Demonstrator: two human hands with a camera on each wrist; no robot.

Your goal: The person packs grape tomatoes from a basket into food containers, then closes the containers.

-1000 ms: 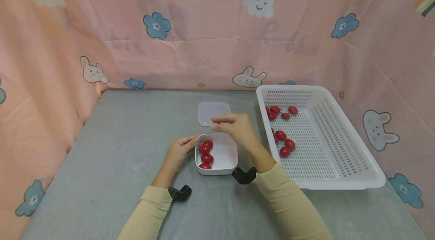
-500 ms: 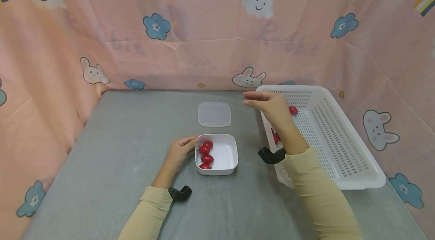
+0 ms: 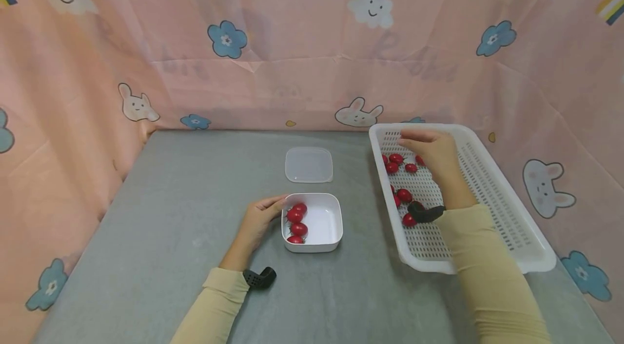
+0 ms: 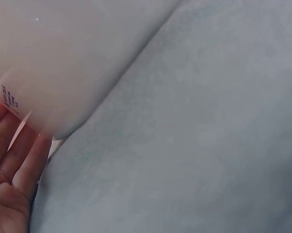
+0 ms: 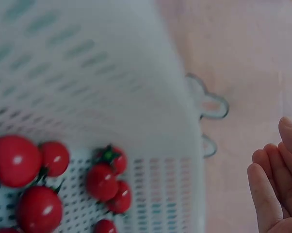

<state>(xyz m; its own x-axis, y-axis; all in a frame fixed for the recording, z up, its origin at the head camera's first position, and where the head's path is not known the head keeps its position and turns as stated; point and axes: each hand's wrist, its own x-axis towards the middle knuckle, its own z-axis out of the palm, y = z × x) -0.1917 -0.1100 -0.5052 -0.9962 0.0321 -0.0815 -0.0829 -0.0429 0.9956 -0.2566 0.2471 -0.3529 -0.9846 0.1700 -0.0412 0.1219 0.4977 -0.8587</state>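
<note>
My left hand is at the back left corner of a small white box and grips it there. In the left wrist view, the fingers lie against the box's outer wall; the thumb is hidden. Several cherry tomatoes form a line along the box's left side. My right hand hovers over the back of a white plastic basket, fingers loosely extended and holding nothing. Below and to its left are more cherry tomatoes, also seen as red tomatoes in the right wrist view.
A translucent lid lies flat on the grey table, just behind the box. The basket's raised rim stands to the right. A pink printed curtain hangs behind the table and along its sides.
My right hand has moved from above the box and lid rightward over the basket. The left hand has stayed at the box, and the tomatoes inside have not moved.
</note>
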